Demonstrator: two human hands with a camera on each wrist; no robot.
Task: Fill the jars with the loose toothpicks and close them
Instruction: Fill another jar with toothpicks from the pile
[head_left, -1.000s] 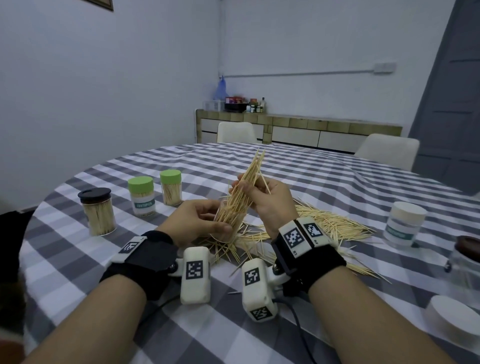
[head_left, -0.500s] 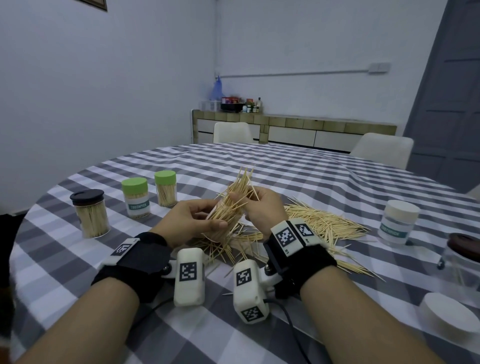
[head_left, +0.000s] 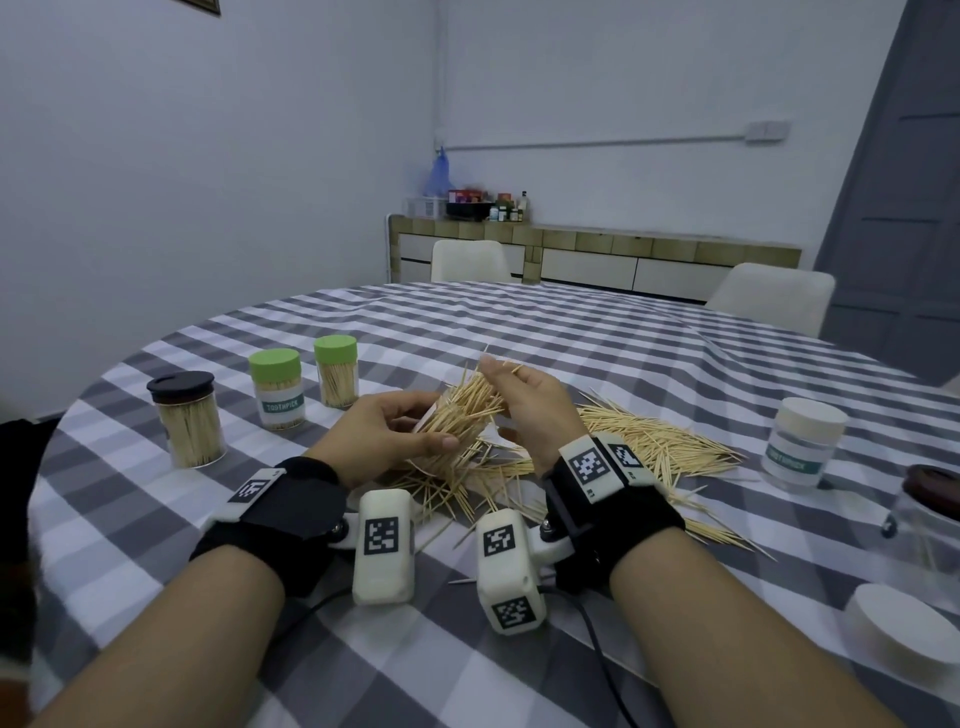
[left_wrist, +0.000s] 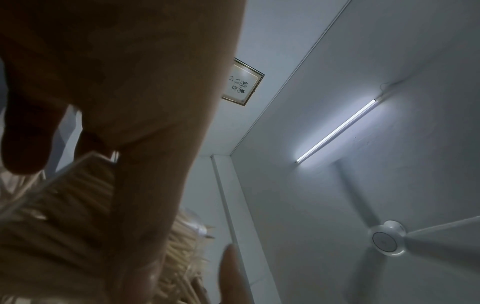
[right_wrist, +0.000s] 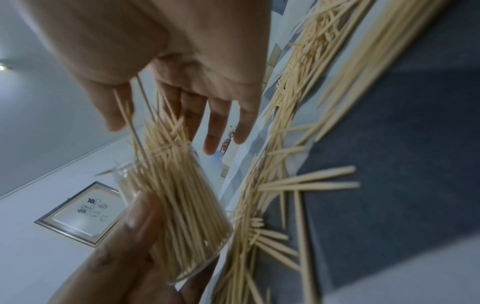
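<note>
The left hand (head_left: 387, 431) is wrapped around a clear round plastic jar (right_wrist: 179, 207), holding it tipped a little above the round table with the grey and white checked cloth (head_left: 597, 338). The jar has no lid on and is stuffed with thin pale wooden toothpicks (head_left: 462, 410); many of them poke out past its rim in a messy bunch. The right hand (head_left: 524, 400) is just beside the jar's open mouth, with its fingers (right_wrist: 221, 123) spread and fairly straight, touching the sticking-out ends. A big pile of loose toothpicks (head_left: 649, 447) lies on the cloth under and to the right of both hands. To the left stand three closed jars, all full of toothpicks: a clear jar with a black lid (head_left: 187, 421), a jar with a green lid and a white label (head_left: 276, 387), and a smaller green-lidded jar (head_left: 336, 370). To the right stands a clear jar with a cream lid and a label (head_left: 802, 441); I cannot tell what is in it. Near the right edge is a glass jar with a dark brown lid (head_left: 927, 514), and a loose round white lid (head_left: 901, 631) lies flat close to it.
</note>
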